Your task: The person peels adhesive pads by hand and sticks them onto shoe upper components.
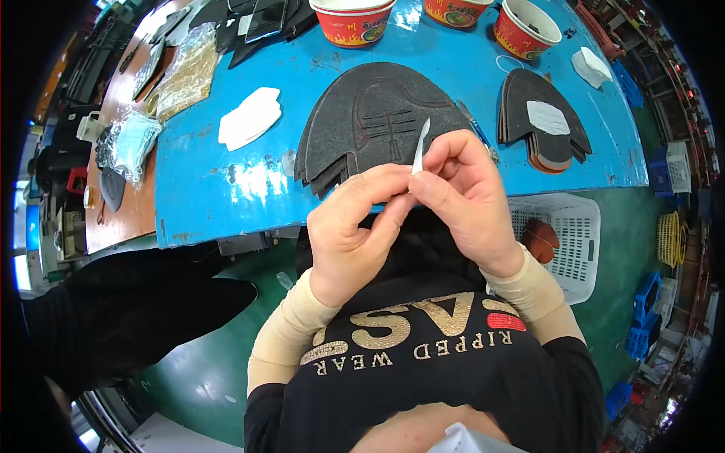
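Note:
A thin white piece [421, 145], curved and pointed at its upper end, stands nearly edge-on between my hands. My right hand [468, 196] is closed, with thumb and fingers pinching its lower end. Beside it, my left hand [359, 219] is also closed, its fingertips meeting the same lower end. Just beyond my hands lies a stack of dark grey, felt-like shoe-upper pieces [340, 113], its top sheet marked with outlines and slits. A slim blue tool [477, 128] lies by the stack, partly hidden behind my right hand.
White cut pieces [251, 118] lie left on the blue table [204, 181]. At right are stacked dark pieces [517, 106] with a white patch and another white stack [592, 66]. Red paper bowls [353, 24] stand at the back. A white basket [585, 241] sits below, right.

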Demonstrator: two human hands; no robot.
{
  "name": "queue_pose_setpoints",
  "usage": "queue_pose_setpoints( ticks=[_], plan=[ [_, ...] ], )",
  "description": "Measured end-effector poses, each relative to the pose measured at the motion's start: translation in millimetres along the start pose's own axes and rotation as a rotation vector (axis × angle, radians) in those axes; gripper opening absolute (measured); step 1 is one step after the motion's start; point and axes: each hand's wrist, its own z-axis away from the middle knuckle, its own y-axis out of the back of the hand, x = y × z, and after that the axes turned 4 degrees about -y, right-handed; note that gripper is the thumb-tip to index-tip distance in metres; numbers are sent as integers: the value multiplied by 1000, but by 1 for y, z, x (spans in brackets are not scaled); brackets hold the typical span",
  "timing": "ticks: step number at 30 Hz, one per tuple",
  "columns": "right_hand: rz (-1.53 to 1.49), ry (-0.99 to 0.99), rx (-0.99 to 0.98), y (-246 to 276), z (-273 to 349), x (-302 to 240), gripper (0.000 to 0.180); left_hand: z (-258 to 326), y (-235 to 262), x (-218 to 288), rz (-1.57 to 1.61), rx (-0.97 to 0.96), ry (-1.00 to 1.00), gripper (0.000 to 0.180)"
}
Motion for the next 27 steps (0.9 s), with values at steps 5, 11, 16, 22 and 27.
queue_pose_setpoints(
  ticks=[5,11,16,22,27],
  plan=[
    [924,539,14,8,-6,-29,27,-2,9,8,61,-21,88,15],
    [1042,448,-167,14,-5,-31,14,-12,18,15,-249,-211,-78,13],
    [597,147,55,11,-2,-10,5,-9,15,9,-514,40,-429,24],
    [220,-46,79,-8,4,7,7,8,7,7,-192,-68,-54,34],
    [43,-39,2,-7,4,13,9,4,12,3,-143,-31,-130,32]
  ],
)
